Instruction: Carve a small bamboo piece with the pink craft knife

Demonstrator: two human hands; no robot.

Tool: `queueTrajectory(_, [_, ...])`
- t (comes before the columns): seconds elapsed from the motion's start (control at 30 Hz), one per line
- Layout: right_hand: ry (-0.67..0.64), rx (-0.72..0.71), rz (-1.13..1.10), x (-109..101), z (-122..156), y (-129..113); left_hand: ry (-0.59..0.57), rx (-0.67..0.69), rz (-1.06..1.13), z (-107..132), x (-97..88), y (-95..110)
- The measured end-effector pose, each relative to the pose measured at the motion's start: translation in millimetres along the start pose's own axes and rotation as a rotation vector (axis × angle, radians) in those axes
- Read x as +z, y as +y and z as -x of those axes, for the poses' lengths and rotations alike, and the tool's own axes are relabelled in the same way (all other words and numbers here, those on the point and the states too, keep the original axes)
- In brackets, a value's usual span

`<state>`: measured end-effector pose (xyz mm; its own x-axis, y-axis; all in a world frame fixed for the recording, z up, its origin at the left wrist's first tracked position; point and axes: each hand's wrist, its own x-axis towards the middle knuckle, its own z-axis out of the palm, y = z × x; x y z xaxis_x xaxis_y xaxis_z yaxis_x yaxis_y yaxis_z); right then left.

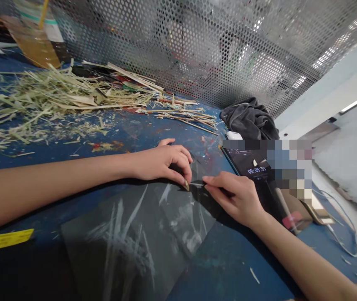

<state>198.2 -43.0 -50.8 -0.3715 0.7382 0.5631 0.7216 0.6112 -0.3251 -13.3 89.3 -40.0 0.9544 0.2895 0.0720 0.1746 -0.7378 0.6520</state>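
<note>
My left hand (pixel 173 163) rests over the dark sheet (pixel 109 251), its thumb and forefinger pinched on a small tan piece (pixel 187 186) that looks like wood or bamboo. From this piece a thin pale strand (pixel 196 184) runs to the right. My right hand (pixel 236 194) pinches the strand's other end between thumb and fingertips. Between the two hands the strand looks straight. The dark sheet, streaked with white marks, lies on the blue table under both hands.
Pale shavings (pixel 62 92) heap at the back left, beside a bundle of thin wrapped sticks (pixel 184 115). A phone showing a timer (pixel 253 167) lies right of my right hand. A dark cloth (pixel 250 117) sits behind it, before a perforated metal panel (pixel 178 46). Drink cups (pixel 37 46) stand far left.
</note>
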Motion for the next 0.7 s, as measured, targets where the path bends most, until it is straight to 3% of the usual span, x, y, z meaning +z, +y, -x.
queueTrajectory(0.33, [-0.041,-0.225,0.299,4,-5,2,-0.013,0.053,-0.052,-3,-3.0,-2])
queueTrajectory(0.7, [-0.085,-0.249,0.326,5,-4,4,-0.056,0.119,-0.023,-14,-5.6,-9])
